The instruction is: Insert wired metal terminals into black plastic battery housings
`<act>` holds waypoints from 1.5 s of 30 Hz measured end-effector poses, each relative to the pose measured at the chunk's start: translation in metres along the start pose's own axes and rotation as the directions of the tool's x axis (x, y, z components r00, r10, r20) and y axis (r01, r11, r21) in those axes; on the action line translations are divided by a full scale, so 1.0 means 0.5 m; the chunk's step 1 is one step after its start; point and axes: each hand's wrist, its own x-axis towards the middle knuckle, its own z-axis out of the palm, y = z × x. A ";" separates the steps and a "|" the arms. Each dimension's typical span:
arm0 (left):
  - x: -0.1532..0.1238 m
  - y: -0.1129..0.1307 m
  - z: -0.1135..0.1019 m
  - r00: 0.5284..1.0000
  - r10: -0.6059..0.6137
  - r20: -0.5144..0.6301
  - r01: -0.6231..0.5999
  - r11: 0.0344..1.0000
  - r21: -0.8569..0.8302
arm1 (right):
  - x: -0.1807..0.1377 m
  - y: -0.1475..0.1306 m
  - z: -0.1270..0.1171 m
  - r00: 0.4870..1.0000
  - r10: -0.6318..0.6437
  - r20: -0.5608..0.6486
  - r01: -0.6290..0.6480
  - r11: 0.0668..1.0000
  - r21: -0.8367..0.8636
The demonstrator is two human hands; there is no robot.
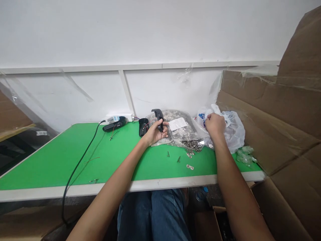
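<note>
Lettering on the white label (pixel 177 124) of the clear bag (pixel 173 114) is too small to read from here. Near that bag, the left hand (pixel 155 133) clasps a curved black plastic shell (pixel 158 114); apart, the right hand (pixel 215 124) curls at a white bag (pixel 235 130), its grip hidden.

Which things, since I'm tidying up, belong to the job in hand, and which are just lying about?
Seemingly in use:
black curved part, in the left hand
white plastic bag, at the right hand
clear bag of small parts, between them

Probably just lying about:
crumpled clear plastic
thin wire on the green tabletop
blue-capped bottle below
</note>
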 end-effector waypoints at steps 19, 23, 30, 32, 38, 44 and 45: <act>0.004 -0.001 -0.007 0.999 0.008 0.042 -0.009 1.000 0.024 | 0.014 0.015 -0.012 0.961 0.175 -0.215 -0.063 0.892 0.447; 0.008 -0.004 -0.012 0.998 0.014 0.058 -0.015 1.000 0.026 | -0.012 -0.001 -0.023 0.973 -0.010 -0.231 0.052 0.983 0.178; 0.009 -0.005 -0.014 0.998 0.021 0.065 -0.024 0.999 0.048 | -0.018 0.000 -0.035 0.926 -0.028 -0.377 0.124 0.964 0.236; 0.009 -0.005 -0.014 0.998 0.022 0.064 -0.025 0.999 0.046 | -0.008 0.004 -0.031 0.899 0.016 -0.437 0.147 0.930 0.337; 0.011 -0.004 -0.014 0.998 0.010 0.066 -0.011 1.000 0.015 | 0.056 0.028 0.032 0.892 0.326 -0.314 0.091 0.551 0.829; 0.015 -0.005 -0.014 0.999 0.008 0.049 -0.008 1.000 0.002 | 0.094 0.052 0.067 0.835 0.489 -0.252 0.099 0.318 0.943; 0.015 -0.005 -0.014 0.999 0.009 0.050 -0.010 1.000 0.004 | 0.094 0.053 0.063 0.807 0.520 -0.279 0.108 0.335 0.936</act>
